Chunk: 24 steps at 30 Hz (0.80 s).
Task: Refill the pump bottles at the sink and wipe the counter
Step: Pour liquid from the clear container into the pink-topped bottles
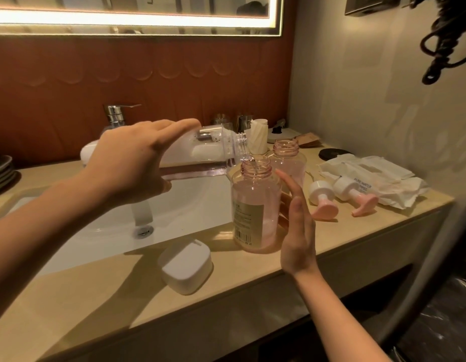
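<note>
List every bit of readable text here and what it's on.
"PURE WATER": on the wipes pack; the word beneath is partly hidden.
Label on the near pink bottle: print and barcode digits too small to read.
Clear refill bottle: no readable text.

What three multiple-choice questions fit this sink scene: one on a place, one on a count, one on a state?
1. Where do the pump heads lie? A in the sink; B screwed on the bottles; C on the counter.
2. How many pink bottles stand open? A one; B two; C three.
3. The clear bottle in the left hand is: A tipped to pour; B upright; C capped.
Answers: C, both lie right of the bottles; B, two bare threaded necks show; A, its mouth is over one pink neck.
</note>
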Available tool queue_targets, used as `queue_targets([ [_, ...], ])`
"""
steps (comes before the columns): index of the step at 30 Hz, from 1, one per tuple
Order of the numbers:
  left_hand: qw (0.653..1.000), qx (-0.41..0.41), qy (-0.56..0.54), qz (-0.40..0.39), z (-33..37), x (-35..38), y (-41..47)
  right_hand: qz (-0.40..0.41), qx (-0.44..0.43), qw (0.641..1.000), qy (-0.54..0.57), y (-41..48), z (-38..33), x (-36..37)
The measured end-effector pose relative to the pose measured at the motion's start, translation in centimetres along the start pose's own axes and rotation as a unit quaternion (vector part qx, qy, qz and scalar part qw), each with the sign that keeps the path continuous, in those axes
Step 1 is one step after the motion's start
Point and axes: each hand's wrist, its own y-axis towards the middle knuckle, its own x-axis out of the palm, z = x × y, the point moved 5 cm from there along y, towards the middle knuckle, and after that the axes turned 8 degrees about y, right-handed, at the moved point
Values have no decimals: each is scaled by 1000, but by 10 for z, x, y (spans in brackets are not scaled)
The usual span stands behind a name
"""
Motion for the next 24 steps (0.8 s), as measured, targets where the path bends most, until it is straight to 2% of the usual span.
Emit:
queue_targets([
  [24,1000,0,1,-6,-1,2,0,1,1,1000,-13,0,-2,2],
])
